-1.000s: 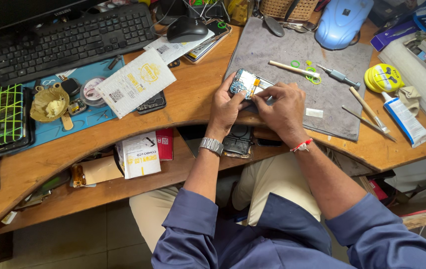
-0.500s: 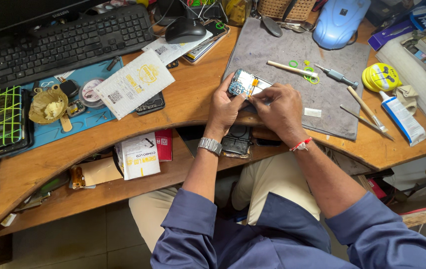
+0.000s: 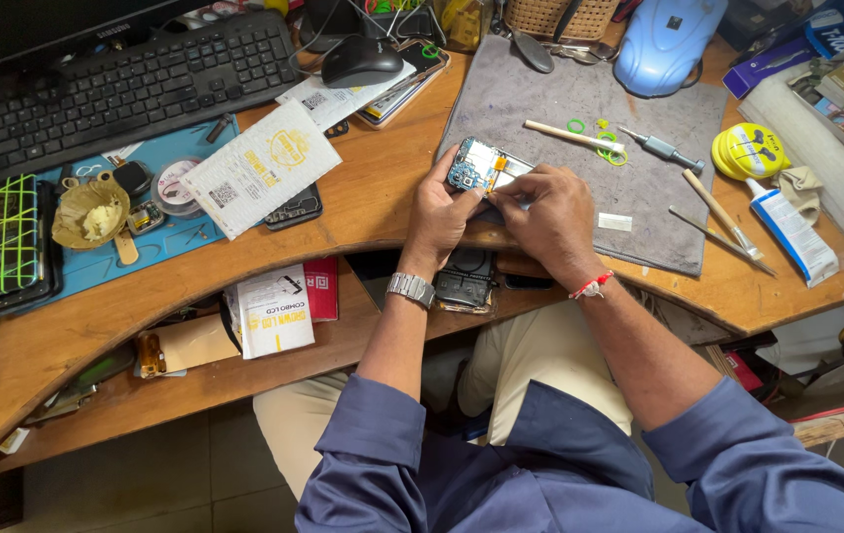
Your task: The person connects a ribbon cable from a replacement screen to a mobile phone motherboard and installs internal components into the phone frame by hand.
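The opened phone (image 3: 482,170), back cover removed and circuit board exposed, sits at the near left edge of the grey work mat (image 3: 580,118) on the wooden tabletop (image 3: 383,197). All positions below are given relative to this mat.

Left hand (image 3: 439,212): grip clamped on the phone's left edge, thumb and fingers pinching the frame. A metal wristwatch (image 3: 410,289) is on this wrist.

Right hand (image 3: 546,212): fingertips pressed together on the phone's right portion. Whether a small part is pinched between them cannot be told. A red thread band (image 3: 591,287) circles this wrist.

On the mat:
- wooden-handled tool (image 3: 572,135) and green rings (image 3: 608,148), middle area;
- small screwdriver (image 3: 664,151), right of the rings;
- brush (image 3: 718,211), near the right edge;
- light blue dome-shaped device (image 3: 670,44), at the far right corner.

Off the mat, right: a round yellow tin (image 3: 751,150), lid closed, contents not visible; a white tube (image 3: 792,230) lies just nearer than it.

Off the mat, far side: a woven basket (image 3: 552,15), contents cannot be told.

Off the mat, left: printed leaflet (image 3: 260,169), black mouse (image 3: 361,60), black keyboard (image 3: 136,89), and a blue mat (image 3: 160,232) carrying a shallow tan dish (image 3: 91,213) with pale material inside.

Below the mat's near edge, on a lower shelf (image 3: 146,380): a second phone body (image 3: 464,279) and a white packet (image 3: 275,310).
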